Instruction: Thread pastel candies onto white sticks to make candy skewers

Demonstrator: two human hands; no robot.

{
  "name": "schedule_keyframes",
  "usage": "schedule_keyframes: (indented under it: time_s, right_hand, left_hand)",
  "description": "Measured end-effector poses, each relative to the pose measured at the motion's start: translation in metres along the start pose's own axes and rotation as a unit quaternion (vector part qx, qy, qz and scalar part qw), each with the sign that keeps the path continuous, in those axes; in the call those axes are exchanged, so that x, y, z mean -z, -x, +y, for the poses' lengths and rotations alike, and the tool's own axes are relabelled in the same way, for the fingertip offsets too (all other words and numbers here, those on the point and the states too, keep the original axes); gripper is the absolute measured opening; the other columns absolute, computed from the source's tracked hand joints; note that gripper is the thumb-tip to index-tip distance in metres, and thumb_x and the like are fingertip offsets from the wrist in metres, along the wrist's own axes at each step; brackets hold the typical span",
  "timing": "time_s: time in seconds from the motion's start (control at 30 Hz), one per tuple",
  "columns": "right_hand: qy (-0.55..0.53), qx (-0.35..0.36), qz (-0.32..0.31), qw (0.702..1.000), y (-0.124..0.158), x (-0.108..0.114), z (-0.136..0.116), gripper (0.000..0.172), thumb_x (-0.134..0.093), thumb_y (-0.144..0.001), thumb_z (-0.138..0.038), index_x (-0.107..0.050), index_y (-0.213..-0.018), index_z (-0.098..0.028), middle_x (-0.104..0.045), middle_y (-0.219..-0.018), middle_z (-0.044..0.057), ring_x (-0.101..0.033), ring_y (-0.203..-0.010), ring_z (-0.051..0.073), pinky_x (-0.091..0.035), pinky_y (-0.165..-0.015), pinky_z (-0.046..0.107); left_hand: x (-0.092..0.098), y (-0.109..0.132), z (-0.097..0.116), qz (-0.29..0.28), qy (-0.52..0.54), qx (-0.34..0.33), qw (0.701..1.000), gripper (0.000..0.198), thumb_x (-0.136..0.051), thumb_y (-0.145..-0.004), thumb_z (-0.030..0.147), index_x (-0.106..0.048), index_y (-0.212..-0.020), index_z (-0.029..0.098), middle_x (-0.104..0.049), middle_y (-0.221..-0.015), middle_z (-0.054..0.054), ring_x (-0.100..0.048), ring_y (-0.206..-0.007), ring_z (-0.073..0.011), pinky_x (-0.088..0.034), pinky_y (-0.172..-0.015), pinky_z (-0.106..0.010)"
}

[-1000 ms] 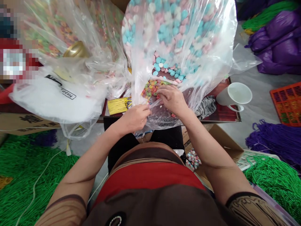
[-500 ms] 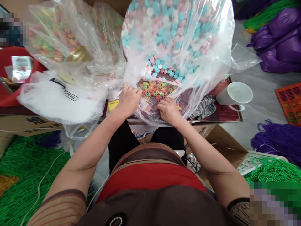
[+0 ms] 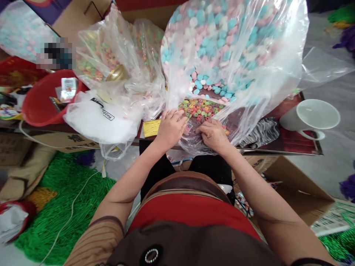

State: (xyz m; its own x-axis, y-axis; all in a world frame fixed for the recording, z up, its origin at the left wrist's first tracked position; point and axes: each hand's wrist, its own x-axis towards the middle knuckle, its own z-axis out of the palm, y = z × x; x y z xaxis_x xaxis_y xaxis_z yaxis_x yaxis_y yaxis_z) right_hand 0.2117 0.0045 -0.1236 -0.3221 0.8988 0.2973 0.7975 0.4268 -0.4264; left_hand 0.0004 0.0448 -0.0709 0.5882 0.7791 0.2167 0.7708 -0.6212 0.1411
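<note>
A big clear plastic bag (image 3: 244,55) of pink, blue and white candies leans over a low board in front of me. At its foot lies a heap of small coloured ring candies (image 3: 201,108). My left hand (image 3: 170,127) rests with fingers curled on the plastic at the heap's left edge, beside a small packet. My right hand (image 3: 213,135) is bunched in a pinch on the plastic just below the heap. What the fingers hold is hidden.
A second clear bag of coloured rings (image 3: 111,59) and a white bag (image 3: 102,120) sit to the left, with a red bucket (image 3: 41,107) beyond. Yellow twist ties (image 3: 151,128) lie by my left hand. A white cup (image 3: 313,118) stands right. Green beads (image 3: 55,207) cover the floor.
My left hand went forward from the bag's lower edge to the left side of the ring candies. My right hand drew back below the heap. The camera swung left.
</note>
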Motion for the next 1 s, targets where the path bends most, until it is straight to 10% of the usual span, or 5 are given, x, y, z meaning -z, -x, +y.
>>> schedule_keyframes:
  time_s: [0.23, 0.5, 0.77, 1.0]
  right_hand:
    - [-0.024, 0.018, 0.025, 0.999, 0.002, -0.002, 0.003, 0.034, -0.050, -0.082, -0.003, -0.077, -0.089, -0.021, -0.075, -0.085, 0.007, -0.061, -0.087, 0.026, -0.042, -0.088, 0.039]
    - [-0.003, 0.003, -0.009, 1.000, 0.001, -0.003, 0.001, 0.031, -0.052, -0.083, -0.002, -0.076, -0.086, -0.021, -0.074, -0.090, 0.009, -0.061, -0.087, 0.026, -0.044, -0.082, 0.039]
    - [-0.041, -0.045, 0.019, 0.998, 0.001, -0.001, -0.007, 0.036, -0.048, -0.086, -0.003, -0.077, -0.100, -0.019, -0.075, -0.104, 0.011, -0.064, -0.099, 0.025, -0.051, -0.090, 0.037]
    - [0.080, -0.099, 0.045, 0.991, -0.005, 0.037, 0.017, 0.047, -0.047, -0.091, -0.007, -0.075, -0.122, -0.027, -0.073, -0.132, 0.007, -0.052, -0.133, 0.032, -0.024, -0.119, 0.059]
  left_hand:
    - [-0.004, 0.012, -0.008, 0.055, 0.067, -0.062, 0.994, 0.029, -0.050, -0.103, 0.025, -0.075, -0.119, 0.021, -0.071, -0.137, -0.008, -0.058, -0.136, -0.0238, -0.043, -0.118, -0.044]
    - [-0.006, 0.018, -0.013, -0.020, 0.007, -0.022, 1.000, 0.026, -0.052, -0.102, 0.024, -0.075, -0.114, 0.020, -0.076, -0.124, -0.009, -0.065, -0.123, -0.0271, -0.042, -0.116, -0.051]
    - [-0.019, 0.021, -0.001, 0.026, 0.024, -0.049, 0.998, 0.028, -0.051, -0.102, 0.026, -0.076, -0.114, 0.023, -0.071, -0.137, -0.009, -0.059, -0.135, -0.0297, -0.033, -0.123, -0.059]
    - [-0.037, 0.024, 0.000, 0.025, 0.048, -0.055, 0.997, 0.029, -0.052, -0.101, 0.025, -0.076, -0.117, 0.023, -0.073, -0.134, -0.011, -0.061, -0.132, -0.0305, -0.036, -0.121, -0.062]
